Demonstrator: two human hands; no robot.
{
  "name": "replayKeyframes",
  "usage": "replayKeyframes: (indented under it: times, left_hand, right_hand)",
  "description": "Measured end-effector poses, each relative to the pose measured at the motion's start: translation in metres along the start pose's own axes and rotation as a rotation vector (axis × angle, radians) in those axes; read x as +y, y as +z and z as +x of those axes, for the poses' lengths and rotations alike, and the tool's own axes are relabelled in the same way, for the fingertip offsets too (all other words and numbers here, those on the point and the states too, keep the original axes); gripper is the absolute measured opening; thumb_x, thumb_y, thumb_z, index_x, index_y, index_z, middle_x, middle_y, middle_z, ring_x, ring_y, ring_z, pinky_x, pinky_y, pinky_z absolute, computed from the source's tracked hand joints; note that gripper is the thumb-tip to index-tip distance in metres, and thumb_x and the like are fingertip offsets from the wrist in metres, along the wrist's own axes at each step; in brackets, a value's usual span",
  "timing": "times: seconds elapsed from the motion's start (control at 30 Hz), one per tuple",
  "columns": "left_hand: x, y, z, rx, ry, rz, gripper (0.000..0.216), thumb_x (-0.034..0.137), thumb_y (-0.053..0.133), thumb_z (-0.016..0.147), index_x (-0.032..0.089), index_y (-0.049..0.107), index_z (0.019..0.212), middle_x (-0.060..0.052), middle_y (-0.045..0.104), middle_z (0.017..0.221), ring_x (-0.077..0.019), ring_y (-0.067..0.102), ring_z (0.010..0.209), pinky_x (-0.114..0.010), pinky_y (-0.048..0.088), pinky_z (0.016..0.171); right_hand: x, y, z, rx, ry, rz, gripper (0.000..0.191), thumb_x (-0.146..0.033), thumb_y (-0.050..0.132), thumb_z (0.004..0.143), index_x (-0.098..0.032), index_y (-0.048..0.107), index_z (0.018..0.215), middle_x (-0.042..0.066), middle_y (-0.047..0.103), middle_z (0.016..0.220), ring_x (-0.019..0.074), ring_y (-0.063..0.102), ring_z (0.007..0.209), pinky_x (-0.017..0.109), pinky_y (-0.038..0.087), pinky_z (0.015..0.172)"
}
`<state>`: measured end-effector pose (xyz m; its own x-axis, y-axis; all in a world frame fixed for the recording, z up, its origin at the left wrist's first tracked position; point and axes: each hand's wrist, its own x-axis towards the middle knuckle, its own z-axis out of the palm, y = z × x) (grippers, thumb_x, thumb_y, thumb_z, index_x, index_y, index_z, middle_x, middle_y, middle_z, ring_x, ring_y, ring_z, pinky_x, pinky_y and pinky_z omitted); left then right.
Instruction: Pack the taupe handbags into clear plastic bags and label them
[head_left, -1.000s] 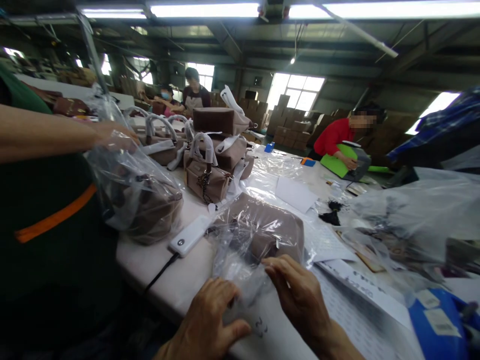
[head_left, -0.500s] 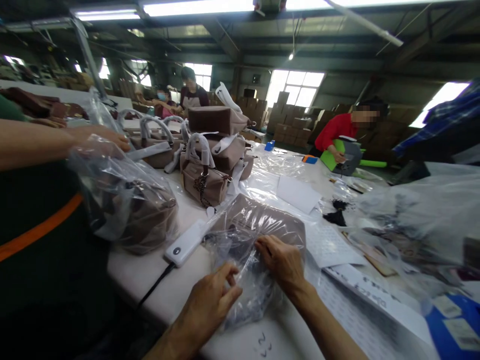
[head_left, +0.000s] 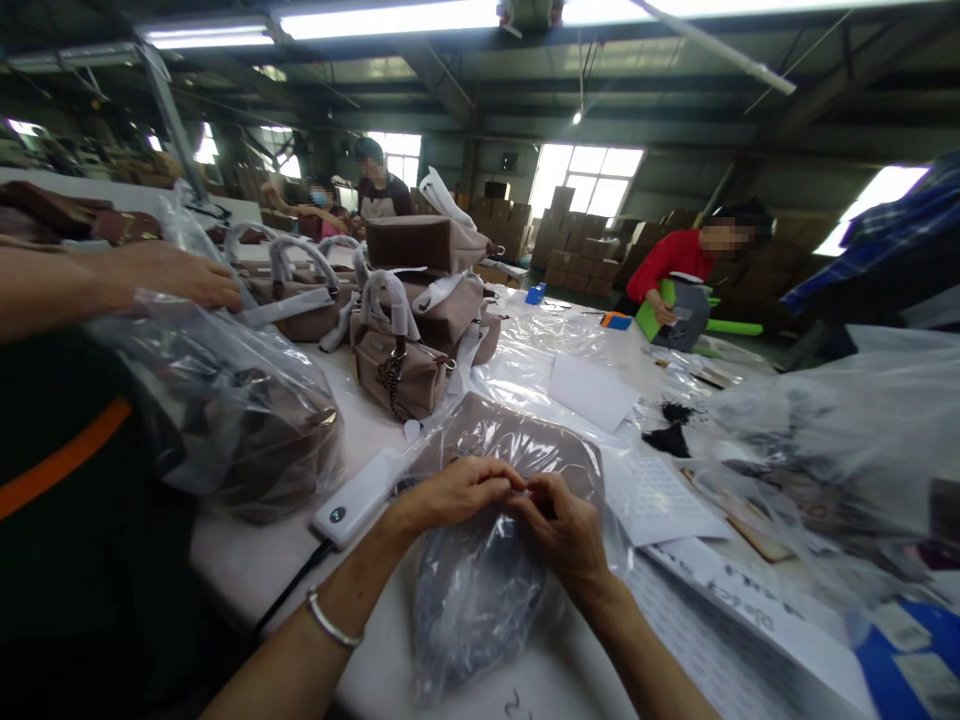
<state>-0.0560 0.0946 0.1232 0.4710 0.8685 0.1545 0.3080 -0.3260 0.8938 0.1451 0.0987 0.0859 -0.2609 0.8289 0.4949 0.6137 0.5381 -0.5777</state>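
Note:
A taupe handbag (head_left: 551,440) lies on the table in front of me inside a clear plastic bag (head_left: 480,600). The loose end of the plastic spreads toward me, crumpled. My left hand (head_left: 457,495), with a silver bangle at its wrist, is closed, its fingertips pinching the plastic near the handbag's close edge. My right hand (head_left: 562,530) is closed too, thumb and finger pinched on the plastic right beside the left fingertips. Whether anything small lies between the fingertips is hidden. A white handheld device (head_left: 356,500) with a black cord rests left of the plastic bag.
At left, a co-worker's hand (head_left: 180,275) is over another plastic-wrapped handbag (head_left: 277,440). Several taupe handbags (head_left: 401,370) are piled behind. Printed sheets (head_left: 660,500), a blank paper (head_left: 592,390) and heaped clear plastic (head_left: 817,420) lie to the right. A person in red (head_left: 664,265) stands across the table.
My left hand has moved up and right from above the loose plastic to meet my right hand, and its fingers have closed. My right hand stays at the plastic. The view has shifted slightly.

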Motion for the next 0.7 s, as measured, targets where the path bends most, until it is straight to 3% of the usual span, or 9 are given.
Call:
replayKeyframes:
  times: [0.17,0.33,0.43,0.5,0.6,0.7]
  left_hand:
    - [-0.003,-0.004,0.009,-0.007,-0.048,0.101,0.021,0.026,0.058,0.086,0.018,0.075,0.097,0.0,0.075,0.089,-0.0151,0.065,0.082,-0.022,0.047,0.073]
    - [-0.003,0.002,0.015,0.066,-0.067,0.291,0.017,0.018,0.058,0.079,0.018,0.074,0.082,0.002,0.071,0.074,-0.0142,0.063,0.07,-0.022,0.043,0.063]
    - [0.003,0.004,0.011,0.136,-0.079,0.408,0.014,0.017,0.058,0.079,0.019,0.072,0.082,-0.001,0.071,0.079,-0.0181,0.063,0.077,-0.028,0.046,0.074]
    - [0.005,0.005,0.01,0.196,-0.015,0.572,0.011,0.016,0.06,0.08,0.019,0.07,0.082,-0.004,0.071,0.089,-0.0225,0.064,0.091,-0.037,0.045,0.09]
    - [-0.004,0.009,0.011,0.287,0.123,0.768,0.012,0.012,0.06,0.079,0.021,0.068,0.082,-0.006,0.068,0.12,-0.0293,0.052,0.127,-0.051,0.028,0.114]
    - [-0.021,0.009,0.015,0.32,0.108,0.722,0.012,0.011,0.06,0.077,0.021,0.066,0.078,-0.007,0.064,0.133,-0.0299,0.048,0.133,-0.053,0.026,0.116]
  right_hand:
    - [0.001,0.002,0.0,-0.002,-0.023,-0.03,0.028,-0.052,0.061,0.089,-0.025,0.063,0.089,-0.001,0.067,0.067,0.0156,0.062,0.056,0.025,0.044,0.057]
    - [0.004,0.003,0.001,0.092,-0.17,-0.062,0.036,-0.058,0.053,0.094,-0.023,0.061,0.088,-0.003,0.065,0.064,0.0135,0.064,0.052,0.022,0.044,0.052]
    - [0.005,0.003,0.003,0.079,-0.205,-0.104,0.032,-0.052,0.051,0.097,-0.022,0.06,0.09,-0.003,0.067,0.066,0.0135,0.065,0.054,0.022,0.043,0.053]
    - [0.003,0.003,0.005,0.047,-0.2,-0.123,0.027,-0.047,0.053,0.098,-0.022,0.06,0.092,-0.003,0.068,0.068,0.0145,0.066,0.056,0.023,0.043,0.053]
    - [-0.006,-0.003,0.006,-0.026,-0.184,-0.14,0.013,-0.034,0.058,0.095,-0.022,0.06,0.092,0.0,0.069,0.077,0.0165,0.068,0.065,0.024,0.046,0.059]
    - [-0.015,-0.027,-0.004,-0.033,-0.163,-0.133,0.007,-0.023,0.058,0.093,-0.021,0.062,0.098,0.003,0.07,0.088,0.0187,0.067,0.079,0.028,0.05,0.071]
